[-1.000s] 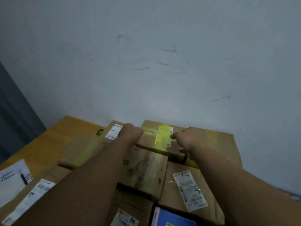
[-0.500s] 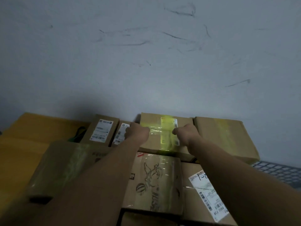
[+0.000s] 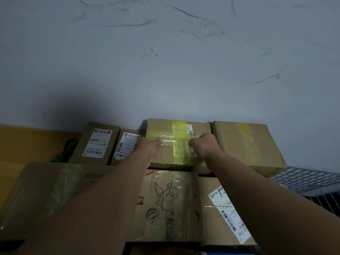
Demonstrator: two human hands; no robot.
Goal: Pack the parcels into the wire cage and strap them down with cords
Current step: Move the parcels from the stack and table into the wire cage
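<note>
Several cardboard parcels lie packed close under a scuffed grey wall (image 3: 165, 61). Far left of the fingers sits a broad orange carton (image 3: 27, 142), with a green cord (image 3: 67, 150) bunched at its right edge, just beside a small labelled parcel (image 3: 97, 142). A second small parcel (image 3: 126, 146) stands just left of the left hand (image 3: 149, 147), which hides part of its label. Nearer the person than the fingers, a large plain parcel (image 3: 55, 190) runs under the left forearm.

The left hand grips the left edge of the taped parcel (image 3: 176, 133), whose top carries crossed yellow tape. Of the left fingers (image 3: 158, 140) only the thumb shows, laid on the tape; the rest curl out of sight down the side. The right hand (image 3: 205, 146) holds the same parcel at its right edge, thumb on top, the other fingers hidden against the neighbouring box. The taped parcel sits in the far row, close to the wall.

Between the forearms, nearer than the fingers, lies a printed parcel (image 3: 169, 205) with a winged drawing. Right of the right fingers (image 3: 193, 143), a yellow-streaked parcel (image 3: 246, 146) sits just beside the taped one. A barcoded parcel (image 3: 222, 214) passes under the right forearm. Far right, the wire cage (image 3: 309, 179) shows its mesh.
</note>
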